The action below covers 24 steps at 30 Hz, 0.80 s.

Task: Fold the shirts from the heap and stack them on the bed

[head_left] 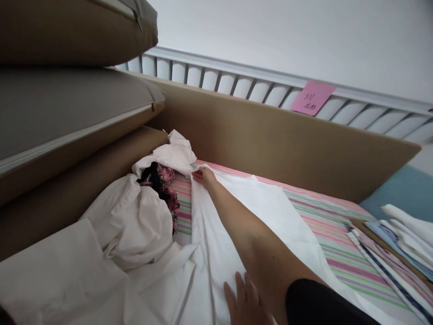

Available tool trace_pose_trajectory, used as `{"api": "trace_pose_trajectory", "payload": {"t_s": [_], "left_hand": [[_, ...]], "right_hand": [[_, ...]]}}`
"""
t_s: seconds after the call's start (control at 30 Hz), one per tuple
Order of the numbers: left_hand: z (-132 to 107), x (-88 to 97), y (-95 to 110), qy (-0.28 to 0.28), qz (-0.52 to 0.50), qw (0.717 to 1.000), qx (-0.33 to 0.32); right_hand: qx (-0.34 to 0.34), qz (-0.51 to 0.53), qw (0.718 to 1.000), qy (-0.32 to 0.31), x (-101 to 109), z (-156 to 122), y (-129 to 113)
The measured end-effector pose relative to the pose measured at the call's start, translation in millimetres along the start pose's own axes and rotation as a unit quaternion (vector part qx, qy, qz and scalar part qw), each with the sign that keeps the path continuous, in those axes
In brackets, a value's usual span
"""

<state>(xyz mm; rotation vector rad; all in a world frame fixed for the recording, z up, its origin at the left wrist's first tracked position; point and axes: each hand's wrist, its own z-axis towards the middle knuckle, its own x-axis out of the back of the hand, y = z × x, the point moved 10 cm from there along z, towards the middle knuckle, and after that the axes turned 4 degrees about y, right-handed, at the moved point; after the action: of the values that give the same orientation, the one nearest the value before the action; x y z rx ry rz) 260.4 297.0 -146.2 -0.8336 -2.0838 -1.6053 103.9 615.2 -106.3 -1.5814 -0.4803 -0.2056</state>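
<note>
My right hand (205, 177), at the end of a bare forearm with a black sleeve, pinches the far left edge of a white cloth (270, 203) spread on a striped sheet. Below that forearm, my left hand (246, 300) lies on the same cloth with its fingers apart; the frame's bottom edge cuts it off. Crumpled white fabric (142, 221) is heaped to the left of both hands. A black and pink flowered cloth (165, 180) pokes out between the heap and the spread cloth.
Brown-grey cushions (74, 108) are stacked at the left. A tan panel (270, 140) runs along the back, before a white radiator (209, 79) bearing a pink note (313, 97). Folded garments (392, 253) lie at the right on the striped sheet (338, 243).
</note>
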Motion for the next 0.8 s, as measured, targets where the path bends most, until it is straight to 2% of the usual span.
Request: {"api": "trace_pose_trajectory", "payload": {"t_s": [0.1,0.2,0.3,0.37,0.4,0.43,0.5,0.57,0.6,0.7,0.77,0.8], "left_hand": [[3.9,15.0,-5.5,0.024,0.013,0.999,0.017],[5.7,51.5,-15.9,0.102,0.071,0.992,0.038],[2.1,90.4,-35.1,0.184,0.167,0.964,0.095],[-0.8,109.5,-47.5,0.213,0.224,0.942,0.129],[-1.9,117.3,-52.4,0.224,0.243,0.934,0.138],[-2.6,124.2,-55.9,0.234,0.255,0.928,0.142],[-3.7,136.3,-60.6,0.255,0.262,0.919,0.148],[-1.9,142.2,-58.8,0.270,0.263,0.916,0.138],[0.6,141.8,-54.3,0.273,0.267,0.916,0.119],[11.4,124.5,-38.9,0.255,0.280,0.924,0.047],[15.1,111.5,-42.6,0.243,0.282,0.927,0.049],[15.6,107.1,-48.1,0.241,0.281,0.927,0.063]], "right_hand": [[0.039,-0.015,0.999,-0.006,0.2,-12.0,0.3],[0.091,-0.054,0.994,0.012,24.0,-45.3,5.7],[0.187,-0.133,0.973,0.014,63.6,-99.4,18.5],[0.261,-0.251,0.932,0.000,93.0,-137.3,33.7],[0.272,-0.311,0.911,0.000,111.5,-152.0,46.2],[0.263,-0.364,0.894,0.010,133.8,-162.6,60.8],[0.197,-0.434,0.878,0.046,184.8,-176.9,91.8],[0.135,-0.476,0.866,0.074,226.5,-193.0,117.8],[0.120,-0.488,0.861,0.077,239.4,-203.0,128.0],[0.133,-0.500,0.854,0.051,254.3,-235.3,151.3],[0.107,-0.509,0.852,0.062,272.3,-248.5,170.3],[0.075,-0.518,0.848,0.085,288.5,-251.5,181.1]]}}
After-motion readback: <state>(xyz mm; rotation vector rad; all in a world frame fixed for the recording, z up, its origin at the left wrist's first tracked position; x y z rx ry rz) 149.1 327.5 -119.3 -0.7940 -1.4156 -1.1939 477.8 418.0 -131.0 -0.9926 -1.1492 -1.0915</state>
